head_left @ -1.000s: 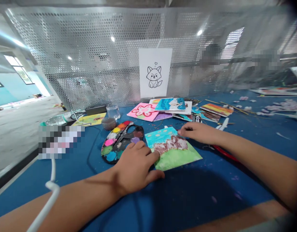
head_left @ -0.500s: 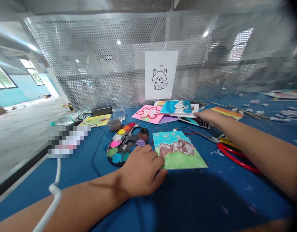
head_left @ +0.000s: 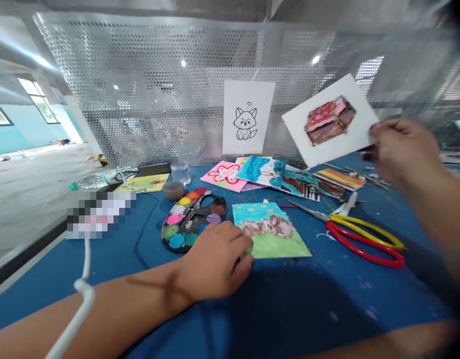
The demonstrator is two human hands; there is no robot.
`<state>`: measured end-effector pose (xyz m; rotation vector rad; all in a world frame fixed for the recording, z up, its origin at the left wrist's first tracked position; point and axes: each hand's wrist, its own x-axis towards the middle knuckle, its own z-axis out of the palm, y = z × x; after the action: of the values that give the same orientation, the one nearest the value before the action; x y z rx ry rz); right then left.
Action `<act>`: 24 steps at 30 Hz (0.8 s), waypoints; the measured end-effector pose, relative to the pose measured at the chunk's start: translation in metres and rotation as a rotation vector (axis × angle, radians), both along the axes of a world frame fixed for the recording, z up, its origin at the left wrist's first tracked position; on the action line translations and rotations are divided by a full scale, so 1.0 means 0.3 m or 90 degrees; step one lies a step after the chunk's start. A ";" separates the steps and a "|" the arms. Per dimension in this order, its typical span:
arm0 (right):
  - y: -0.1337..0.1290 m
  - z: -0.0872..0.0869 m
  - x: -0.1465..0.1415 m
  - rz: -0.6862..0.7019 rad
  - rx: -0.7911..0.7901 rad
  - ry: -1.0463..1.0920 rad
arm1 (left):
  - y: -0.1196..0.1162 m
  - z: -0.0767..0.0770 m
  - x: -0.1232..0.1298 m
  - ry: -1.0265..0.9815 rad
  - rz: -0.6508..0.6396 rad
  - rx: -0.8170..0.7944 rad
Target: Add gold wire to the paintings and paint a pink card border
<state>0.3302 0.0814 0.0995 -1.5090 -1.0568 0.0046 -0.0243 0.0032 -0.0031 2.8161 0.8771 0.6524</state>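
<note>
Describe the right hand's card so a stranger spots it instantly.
Find the perforated screen behind the blue table. In front of it, the right hand holds up a tilted white card. Unlike the fox sheet, it bears a pink-and-brown painted shape.

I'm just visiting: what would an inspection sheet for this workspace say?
Surface: blue tabletop with pinkish specks.
Job's things: landscape painting lying flat; white card with a pink-and-brown picture, raised.
Clutter: paint palette, open scissors, overlapping paintings, plastic bottle.
Hands: left hand at the landscape painting's left edge; right hand gripping the white card.
Cables: white cord, lower left.
Surroundings: perforated screen behind; fox drawing before it.
</note>
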 end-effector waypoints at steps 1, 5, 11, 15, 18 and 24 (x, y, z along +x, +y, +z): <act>-0.017 -0.013 -0.045 0.070 -0.022 0.083 | 0.004 0.002 0.001 -0.034 0.016 -0.024; -0.101 -0.125 -0.251 0.314 -0.144 0.325 | 0.032 0.008 0.002 -0.192 0.114 -0.127; -0.186 -0.253 -0.431 0.431 -0.255 0.487 | 0.088 0.019 0.006 -0.371 0.181 -0.337; -0.157 -0.270 -0.388 0.409 -0.251 0.380 | 0.094 0.043 0.015 -0.450 0.233 -0.480; -0.128 -0.283 -0.315 0.336 -0.218 0.304 | 0.081 0.055 0.024 -0.488 0.267 -0.550; -0.138 -0.289 -0.281 0.350 -0.332 0.397 | 0.068 0.035 0.030 -0.540 0.317 -0.571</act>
<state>0.2460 0.0399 0.0130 -1.4596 -0.9490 1.1367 -0.0151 0.0235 0.0075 1.3435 1.2313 1.0381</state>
